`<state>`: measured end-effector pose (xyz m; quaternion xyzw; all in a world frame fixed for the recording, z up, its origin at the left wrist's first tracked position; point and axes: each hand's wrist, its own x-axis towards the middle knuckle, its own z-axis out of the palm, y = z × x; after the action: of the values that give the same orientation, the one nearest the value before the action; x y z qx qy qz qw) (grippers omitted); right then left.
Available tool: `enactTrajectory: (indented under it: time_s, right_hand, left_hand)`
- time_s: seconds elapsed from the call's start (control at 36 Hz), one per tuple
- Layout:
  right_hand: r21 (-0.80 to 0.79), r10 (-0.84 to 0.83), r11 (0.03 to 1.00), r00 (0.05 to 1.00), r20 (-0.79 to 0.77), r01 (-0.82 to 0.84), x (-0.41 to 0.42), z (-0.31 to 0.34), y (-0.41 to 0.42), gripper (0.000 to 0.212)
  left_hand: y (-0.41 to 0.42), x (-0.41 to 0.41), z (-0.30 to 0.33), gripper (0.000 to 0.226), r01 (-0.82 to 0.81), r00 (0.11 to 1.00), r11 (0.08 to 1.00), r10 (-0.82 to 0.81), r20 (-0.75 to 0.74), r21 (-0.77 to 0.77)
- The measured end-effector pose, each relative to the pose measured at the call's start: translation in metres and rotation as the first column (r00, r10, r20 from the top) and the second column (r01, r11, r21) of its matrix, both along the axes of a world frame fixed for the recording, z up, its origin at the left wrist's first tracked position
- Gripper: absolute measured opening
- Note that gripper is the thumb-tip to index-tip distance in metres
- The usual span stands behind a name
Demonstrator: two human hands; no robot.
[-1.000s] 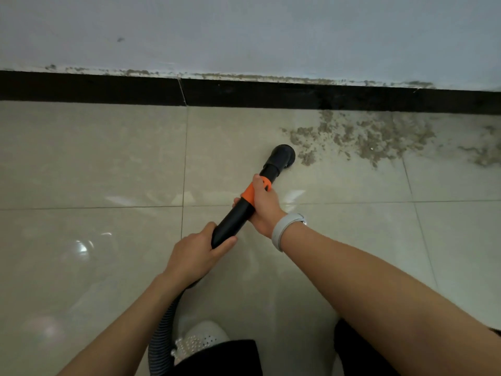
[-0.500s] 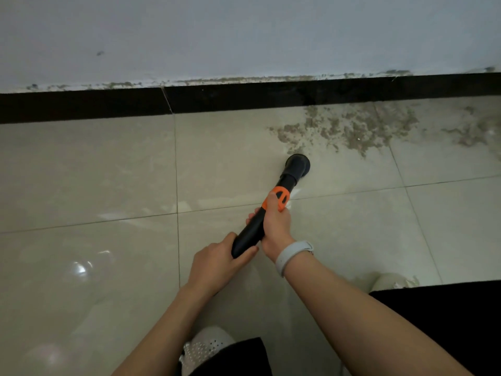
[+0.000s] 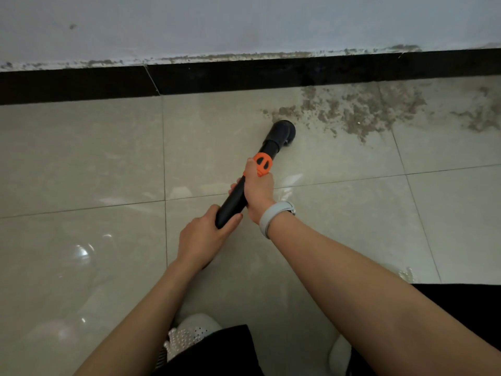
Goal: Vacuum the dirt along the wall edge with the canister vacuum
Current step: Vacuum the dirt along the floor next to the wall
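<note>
Both hands grip the black vacuum wand [image 3: 235,200]: the left hand [image 3: 204,238] curls around its near end, and the right hand [image 3: 258,191] wraps it just ahead, against the orange collar [image 3: 262,163]. Beyond the right hand, the round nozzle [image 3: 282,132] rests on the floor tile [image 3: 108,153], touching the near edge of the dirt [image 3: 363,111] spread ahead and rightward along the black baseboard [image 3: 244,76]. A pale wristband [image 3: 272,215] circles the right wrist.
</note>
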<state>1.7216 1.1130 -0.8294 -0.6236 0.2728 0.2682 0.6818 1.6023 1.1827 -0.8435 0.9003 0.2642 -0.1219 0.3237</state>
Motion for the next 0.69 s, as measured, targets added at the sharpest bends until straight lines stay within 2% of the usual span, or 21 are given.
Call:
enactTrajectory:
  time_s: [0.11, 0.22, 0.42, 0.53, 0.69]
  right_hand:
    - [0.013, 0.066, 0.998, 0.998, -0.013, -0.066, 0.004, -0.005, 0.016, 0.034]
    - [-0.001, 0.178, 0.984, 0.984, -0.017, -0.178, 0.015, -0.008, 0.036, 0.049]
    - [-0.035, 0.313, 0.949, 0.95, -0.016, -0.314, 0.04, -0.008, 0.067, 0.046]
    - [-0.043, 0.31, 0.95, 0.951, -0.012, -0.31, 0.054, -0.005, 0.074, 0.054]
    - [-0.016, 0.232, 0.973, 0.973, -0.021, -0.232, 0.057, -0.007, 0.059, 0.054]
  left_hand:
    - [0.002, -0.005, 0.002, 0.048, -0.126, 0.992, 0.987, 0.125, 0.012, 0.103]
    - [0.011, 0.001, 0.0, 0.05, -0.186, 0.983, 0.977, 0.186, 0.012, 0.103]
    - [0.029, 0.02, -0.001, 0.05, -0.283, 0.958, 0.956, 0.278, 0.067, 0.071]
    - [0.038, 0.036, 0.0, 0.047, -0.264, 0.961, 0.965, 0.263, 0.084, -0.004]
    - [0.027, 0.04, 0.003, 0.049, -0.22, 0.972, 0.975, 0.22, 0.079, -0.008]
